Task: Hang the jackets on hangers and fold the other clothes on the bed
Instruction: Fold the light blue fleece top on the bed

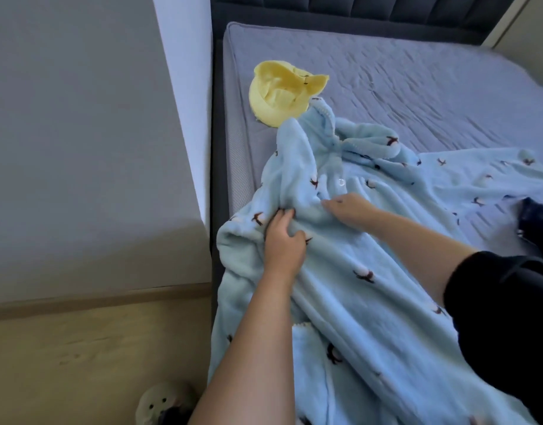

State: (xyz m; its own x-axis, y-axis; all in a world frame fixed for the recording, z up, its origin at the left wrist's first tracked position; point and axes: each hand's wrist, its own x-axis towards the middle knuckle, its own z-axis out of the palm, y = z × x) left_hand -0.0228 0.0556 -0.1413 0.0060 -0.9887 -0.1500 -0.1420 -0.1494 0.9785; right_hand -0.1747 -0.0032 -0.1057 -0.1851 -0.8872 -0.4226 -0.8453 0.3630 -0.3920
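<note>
One blue robe (371,289), one yellow hat (279,93): left hand (284,240) grips the robe, right hand (349,210) presses it flat-fingered.

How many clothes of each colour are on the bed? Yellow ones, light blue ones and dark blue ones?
Yellow: 1, the yellow hat
Light blue: 1, the fluffy robe
Dark blue: 1, the dark blue cloth, mostly cut off at the picture's edge
Total: 3

Left hand (284,240) grips a fold of the pale-blue fleece robe (371,271) (bird-like print) on the bed (417,96); right hand (348,210) presses it beside 1 yellow hat (279,93).
</note>
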